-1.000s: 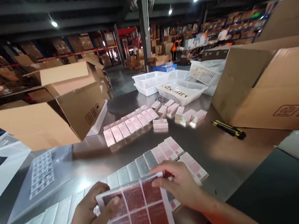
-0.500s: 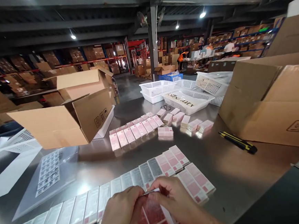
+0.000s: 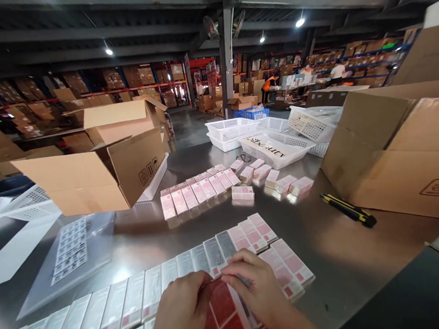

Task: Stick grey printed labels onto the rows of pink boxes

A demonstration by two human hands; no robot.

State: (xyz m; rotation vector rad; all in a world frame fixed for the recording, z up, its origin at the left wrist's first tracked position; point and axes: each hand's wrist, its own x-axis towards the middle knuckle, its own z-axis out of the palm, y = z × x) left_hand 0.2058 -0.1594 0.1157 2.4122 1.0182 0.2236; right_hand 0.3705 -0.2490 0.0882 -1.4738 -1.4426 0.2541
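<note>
Low in the middle of the head view, my left hand [image 3: 181, 309] and my right hand [image 3: 257, 288] pinch the top edge of a red sheet with white grid lines [image 3: 220, 314], which looks like a sheet of stickers. My fingertips almost meet at that edge. Under and beyond my hands runs a long row of small wrapped boxes [image 3: 114, 307], silvery-white with pink ends. At its right end lie pink boxes [image 3: 286, 265], close to my right hand. Whether a label is lifted off the sheet is hidden by my fingers.
Farther back stand more small pink boxes [image 3: 195, 194]. A black-and-yellow box cutter [image 3: 348, 209] lies before a large carton [image 3: 405, 160]. An open carton [image 3: 88, 187] is at left, above a clear bag with a label sheet [image 3: 71, 249]. White baskets [image 3: 275, 152] stand at the back.
My right hand has shifted slightly up, with its fingers still at the sheet's top edge. The sheet's edge has tilted a little. The boxes stay where they were.
</note>
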